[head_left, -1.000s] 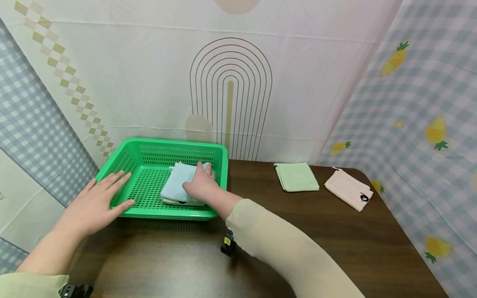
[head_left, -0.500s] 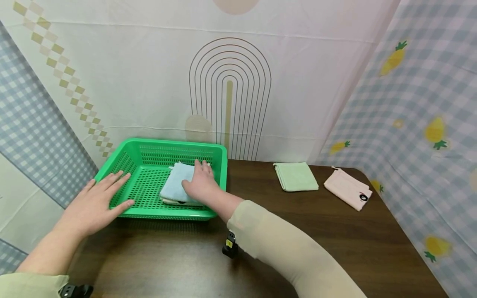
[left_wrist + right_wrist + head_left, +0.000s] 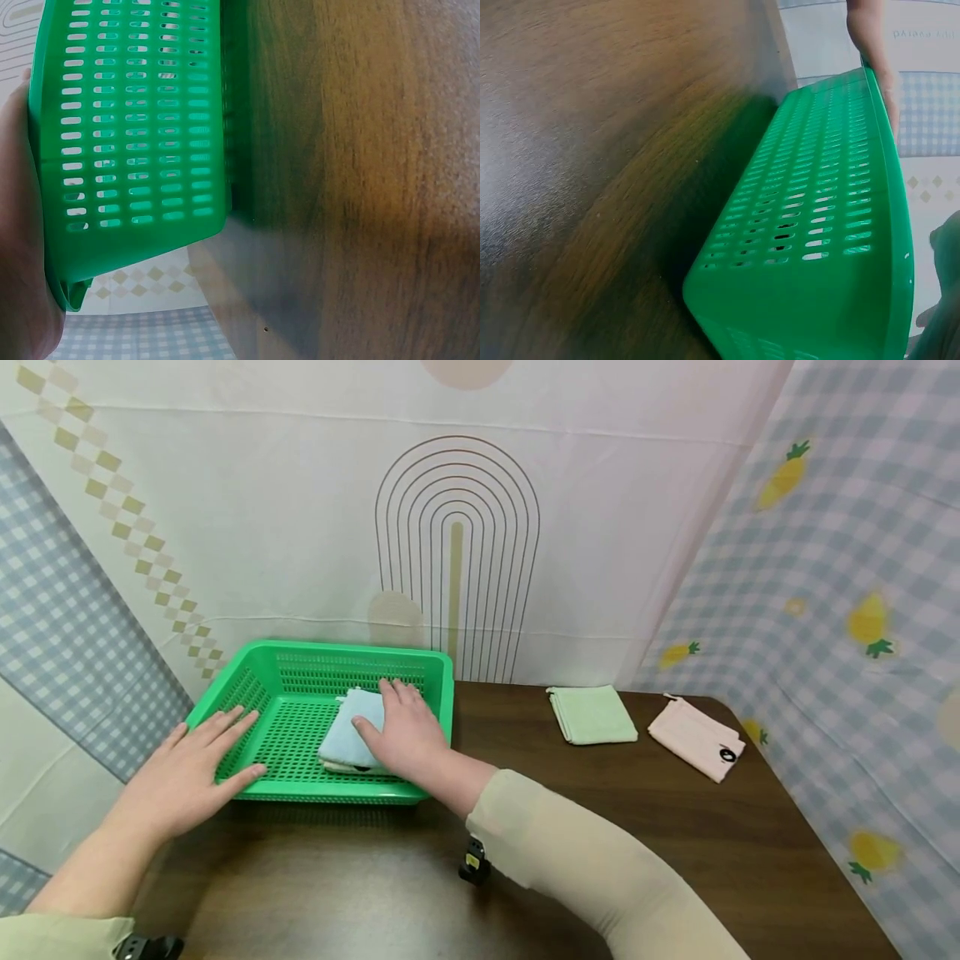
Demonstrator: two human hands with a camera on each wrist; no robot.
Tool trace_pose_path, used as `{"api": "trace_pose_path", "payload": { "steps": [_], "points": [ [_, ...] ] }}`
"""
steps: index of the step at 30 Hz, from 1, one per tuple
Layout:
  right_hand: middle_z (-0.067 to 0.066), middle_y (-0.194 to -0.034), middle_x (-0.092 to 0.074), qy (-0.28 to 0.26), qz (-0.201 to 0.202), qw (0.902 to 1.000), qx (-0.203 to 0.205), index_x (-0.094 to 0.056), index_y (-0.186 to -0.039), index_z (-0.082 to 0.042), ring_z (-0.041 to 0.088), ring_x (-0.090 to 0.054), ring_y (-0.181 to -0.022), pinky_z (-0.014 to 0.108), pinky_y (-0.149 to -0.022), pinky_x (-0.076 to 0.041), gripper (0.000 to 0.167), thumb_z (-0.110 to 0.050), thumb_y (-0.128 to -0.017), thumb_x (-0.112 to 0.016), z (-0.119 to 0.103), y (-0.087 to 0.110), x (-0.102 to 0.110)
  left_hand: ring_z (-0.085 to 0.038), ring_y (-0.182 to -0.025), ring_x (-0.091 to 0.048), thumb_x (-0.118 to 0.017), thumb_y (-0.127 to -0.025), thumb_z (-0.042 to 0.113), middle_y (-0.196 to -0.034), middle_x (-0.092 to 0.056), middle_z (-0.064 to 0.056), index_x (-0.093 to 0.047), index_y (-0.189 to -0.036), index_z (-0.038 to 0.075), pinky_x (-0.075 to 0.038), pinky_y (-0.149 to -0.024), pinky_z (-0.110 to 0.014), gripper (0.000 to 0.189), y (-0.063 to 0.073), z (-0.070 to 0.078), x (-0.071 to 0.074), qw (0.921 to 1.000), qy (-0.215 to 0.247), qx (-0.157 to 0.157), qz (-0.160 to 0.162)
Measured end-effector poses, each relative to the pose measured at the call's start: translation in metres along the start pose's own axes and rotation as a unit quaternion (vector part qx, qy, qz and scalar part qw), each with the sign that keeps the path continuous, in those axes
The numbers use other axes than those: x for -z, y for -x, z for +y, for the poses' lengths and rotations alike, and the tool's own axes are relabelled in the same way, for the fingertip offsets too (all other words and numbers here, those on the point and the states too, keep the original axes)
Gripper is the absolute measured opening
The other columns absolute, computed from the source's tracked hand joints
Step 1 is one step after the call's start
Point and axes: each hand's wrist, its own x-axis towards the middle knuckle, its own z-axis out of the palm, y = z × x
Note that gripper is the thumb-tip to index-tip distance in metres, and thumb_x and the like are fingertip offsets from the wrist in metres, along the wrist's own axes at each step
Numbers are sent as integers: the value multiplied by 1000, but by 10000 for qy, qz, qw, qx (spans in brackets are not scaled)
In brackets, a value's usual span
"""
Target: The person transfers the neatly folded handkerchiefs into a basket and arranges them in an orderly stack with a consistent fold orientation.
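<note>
In the head view, a green perforated plastic basket (image 3: 330,791) stands on the table. My left hand (image 3: 176,777) rests over its front left corner, fingers straight and spread. Inside, towards the right end, lies a folded light blue towel (image 3: 347,731) on top of a whitish folded cloth (image 3: 352,768) with dark marks. My right hand (image 3: 408,731) lies over the blue towel's right part, fingers extended and covering it. The left wrist view has the basket's outer wall (image 3: 127,255) beside the edge of the left hand (image 3: 22,225).
A folded pale green towel (image 3: 594,716) lies on the brown wooden table (image 3: 360,877), right of the basket. Farther right is a folded pale pink towel (image 3: 693,737) with a black round mark. Patterned cloth hangings (image 3: 300,510) enclose the table behind and at the sides.
My right hand has shifted a little left and flattened over the blue towel, its fingers closer together. The left hand stays at the basket corner. The head view has turned slightly right.
</note>
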Motion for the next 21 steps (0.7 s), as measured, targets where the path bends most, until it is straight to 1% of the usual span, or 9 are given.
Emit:
{"api": "trace_pose_path", "payload": {
  "steps": [4,9,14,21],
  "points": [
    [3,-163,-24,171,89,9996,191,-24,-159,-18,24,-18,-151,40,-122,-19,74,-62,-101,-35,5,5,1,-44,-144,-26,-55,-96,55,-162,-23,-18,-15,-161,21,13,-120,-48,83,0,-1,-2,10000,8,-5,6],
    [0,-164,-22,437,108,9981,412,-23,-159,-23,25,-15,-151,43,-122,-17,72,-65,-101,-28,11,12,2,-44,-144,-25,-56,-96,54,-162,-23,-18,-14,-161,22,14,-120,-47,83,-1,-3,-2,10000,29,-7,-5],
    [-1,-164,-22,555,160,9968,557,-24,-159,-27,25,-15,-152,46,-122,-15,69,-65,-101,-26,18,19,4,-44,-144,-25,-56,-96,54,-162,-23,-18,-14,-161,22,15,-120,-45,83,-1,-2,-2,10000,53,-11,-19],
    [-2,-165,-20,544,146,9962,667,-23,-159,-28,26,-13,-152,45,-123,-12,70,-66,-101,-24,30,30,6,-45,-144,-25,-56,-96,54,-161,-24,-18,-13,-161,22,15,-120,-46,84,-1,-3,-3,10000,41,-16,8]
  ]
}}
